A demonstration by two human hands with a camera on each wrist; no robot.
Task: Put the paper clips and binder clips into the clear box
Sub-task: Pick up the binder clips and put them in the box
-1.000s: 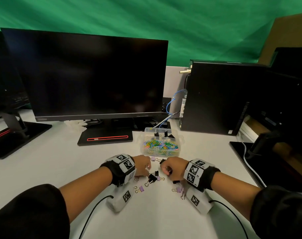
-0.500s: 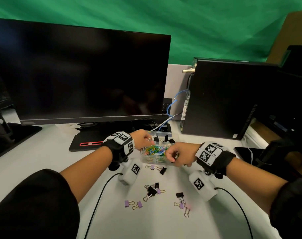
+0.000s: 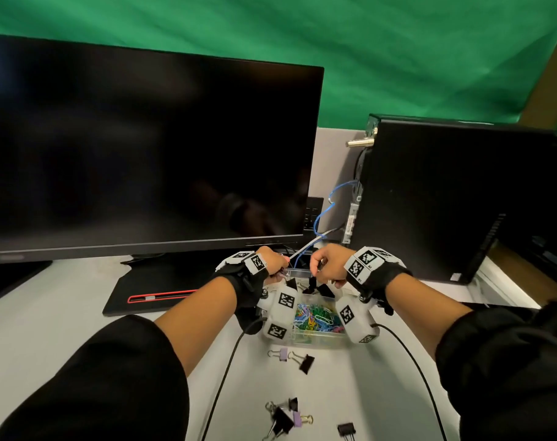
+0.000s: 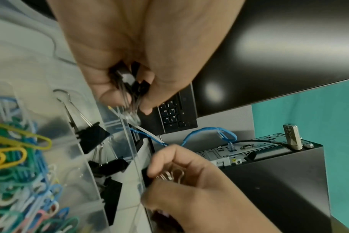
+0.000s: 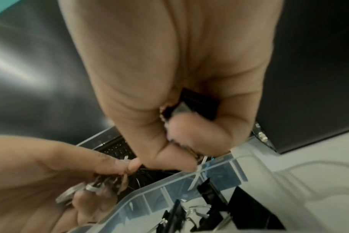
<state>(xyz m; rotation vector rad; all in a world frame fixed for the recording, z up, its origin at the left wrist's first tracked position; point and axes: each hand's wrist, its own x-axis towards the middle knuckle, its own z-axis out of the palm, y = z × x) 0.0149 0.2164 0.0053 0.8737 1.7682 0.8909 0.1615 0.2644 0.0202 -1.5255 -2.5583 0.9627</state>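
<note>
- The clear box (image 3: 315,337) shows only in part in the head view — both wrist cameras cover its side walls.
- Above the box's far rim, the left hand (image 4: 127,52) holds black binder clips (image 4: 130,85); curled fingers hide their number.
- The right hand (image 5: 181,88) covers most of its black clip (image 5: 199,102).
- Below the box, a loose clip (image 3: 346,430) is cut by the picture's bottom edge.
</note>
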